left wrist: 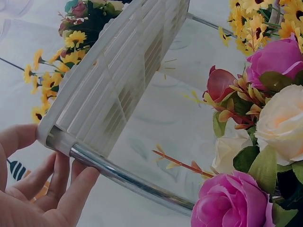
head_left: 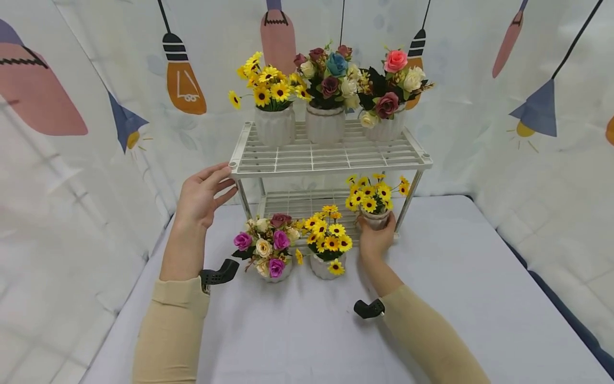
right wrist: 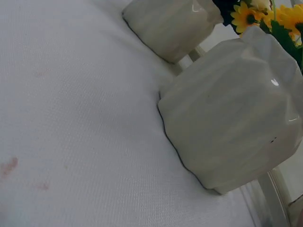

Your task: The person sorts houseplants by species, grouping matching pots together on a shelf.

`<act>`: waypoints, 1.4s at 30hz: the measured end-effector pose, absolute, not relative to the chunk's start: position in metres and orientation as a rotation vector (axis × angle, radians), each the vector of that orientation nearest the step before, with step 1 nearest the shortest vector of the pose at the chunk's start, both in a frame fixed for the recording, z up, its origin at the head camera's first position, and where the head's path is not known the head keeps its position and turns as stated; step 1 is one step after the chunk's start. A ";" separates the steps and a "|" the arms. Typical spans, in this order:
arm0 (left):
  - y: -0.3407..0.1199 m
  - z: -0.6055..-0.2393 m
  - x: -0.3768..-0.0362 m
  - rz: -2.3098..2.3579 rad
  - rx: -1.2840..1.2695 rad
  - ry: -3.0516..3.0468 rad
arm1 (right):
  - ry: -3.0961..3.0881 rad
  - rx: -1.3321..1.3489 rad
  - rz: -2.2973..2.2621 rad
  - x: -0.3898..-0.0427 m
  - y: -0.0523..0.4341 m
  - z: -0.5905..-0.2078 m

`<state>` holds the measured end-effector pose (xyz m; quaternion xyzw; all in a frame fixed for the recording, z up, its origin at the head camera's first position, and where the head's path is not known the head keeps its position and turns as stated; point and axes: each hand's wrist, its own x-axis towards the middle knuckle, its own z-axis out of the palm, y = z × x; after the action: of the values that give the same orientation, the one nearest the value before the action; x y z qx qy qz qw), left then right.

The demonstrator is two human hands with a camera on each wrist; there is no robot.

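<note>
My left hand (head_left: 201, 196) grips the upper left front corner of a white two-tier rack (head_left: 331, 172). In the left wrist view its fingers (left wrist: 78, 189) are around the corner and the top of the metal leg (left wrist: 128, 178). My right hand (head_left: 376, 237) holds a white pot of yellow artificial sunflowers (head_left: 376, 200) at the right side of the lower tier, inside the right front leg. In front of the rack stand a pot of purple and cream roses (head_left: 268, 245) and another sunflower pot (head_left: 328, 261). The right wrist view shows the sides of two white pots (right wrist: 232, 113).
On the upper tier stand a sunflower pot (head_left: 275, 125) and two pots of mixed roses (head_left: 326, 124). A white cloth covers the table (head_left: 479, 298). Behind the rack hangs a sheet (head_left: 460, 133) printed with lamps and bulbs.
</note>
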<state>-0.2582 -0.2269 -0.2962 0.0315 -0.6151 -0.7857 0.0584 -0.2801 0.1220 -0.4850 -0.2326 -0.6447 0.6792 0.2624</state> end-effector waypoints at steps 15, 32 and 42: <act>-0.225 -0.296 -0.259 -2.389 0.108 -1.843 | -1.754 -0.586 1.806 -0.259 0.116 -0.494; -0.224 -0.297 -0.260 -2.394 0.107 -1.829 | -1.853 -0.447 1.966 -0.183 0.097 -0.490; -0.224 -0.297 -0.259 -2.393 0.107 -1.833 | -1.935 -0.390 1.991 -0.158 0.069 -0.496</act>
<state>-0.2586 -0.2239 -0.2973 0.0354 -0.6064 -0.7919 0.0627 -0.1582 0.0687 -0.4964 -0.1370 -0.6803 0.7001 0.1680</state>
